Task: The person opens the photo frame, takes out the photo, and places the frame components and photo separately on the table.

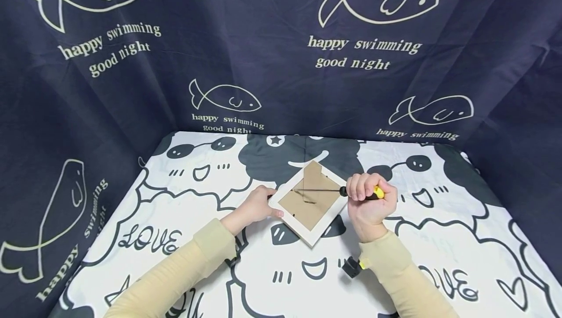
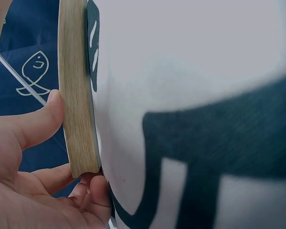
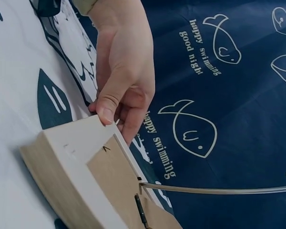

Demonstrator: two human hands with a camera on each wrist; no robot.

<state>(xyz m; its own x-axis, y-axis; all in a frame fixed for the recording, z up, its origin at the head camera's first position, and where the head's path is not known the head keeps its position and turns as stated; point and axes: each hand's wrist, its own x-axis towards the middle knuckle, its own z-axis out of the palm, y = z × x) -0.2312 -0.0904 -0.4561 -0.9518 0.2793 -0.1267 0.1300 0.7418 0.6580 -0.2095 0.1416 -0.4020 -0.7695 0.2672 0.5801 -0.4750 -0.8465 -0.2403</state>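
A picture frame (image 1: 329,219) lies back side up on the printed cloth, turned like a diamond, with a white border and a brown backing board (image 1: 322,203). My left hand (image 1: 256,205) grips its left corner, thumb on the border and fingers beneath. In the left wrist view the frame's wooden side (image 2: 76,86) shows beside that thumb. My right hand (image 1: 369,210) is wrapped round a screwdriver (image 1: 320,190) with a black and yellow handle. Its long shaft lies low across the board, the tip at a small tab by the inner edge near my left hand, seen in the right wrist view.
A dark metal hanger (image 3: 140,210) sits on the backing board. The white and black cartoon cloth (image 1: 153,220) covers the table. Dark blue curtains (image 1: 281,54) with fish drawings hang behind and at both sides. A small black device (image 1: 351,267) is at my right wrist.
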